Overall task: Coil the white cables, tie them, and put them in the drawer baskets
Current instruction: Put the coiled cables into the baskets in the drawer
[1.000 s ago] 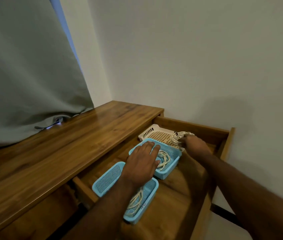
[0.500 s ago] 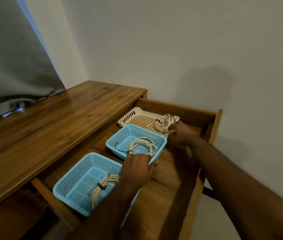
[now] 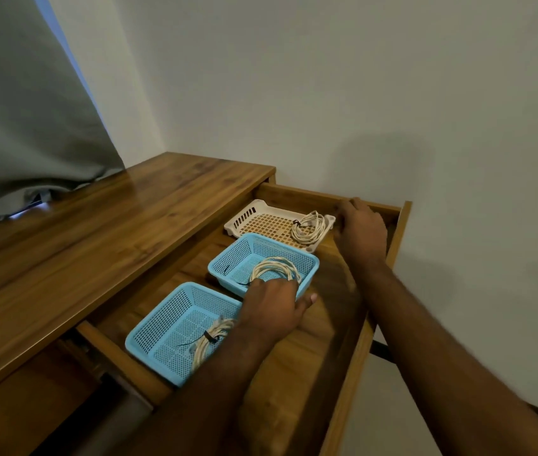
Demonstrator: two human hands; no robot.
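In the open drawer [image 3: 343, 366] of the wooden desk [image 3: 113, 245], three baskets sit in a row from near to far. The near blue basket [image 3: 169, 337] holds a coiled white cable [image 3: 211, 340] bound with a dark tie, partly hidden under the person's left forearm. The middle blue basket [image 3: 244, 255] holds a second coil [image 3: 274, 269], lying toward its near right corner. The white basket [image 3: 261, 222] at the far end holds a third coil [image 3: 308, 227], tied with a dark band at its left side.

The left hand [image 3: 274, 311] rests at the near rim of the middle blue basket, fingertips curled over the edge and touching the coil inside, thumb out to the right; whether its grip actually pinches the cable or the rim, I cannot tell. The right hand [image 3: 359, 232] sits at the far right of the drawer, just beside the white basket's corner, its fingers bent against the drawer's far wall; what its grip closes on is hidden.

A grey curtain [image 3: 24, 110] hangs at the far left, brushing the desk.
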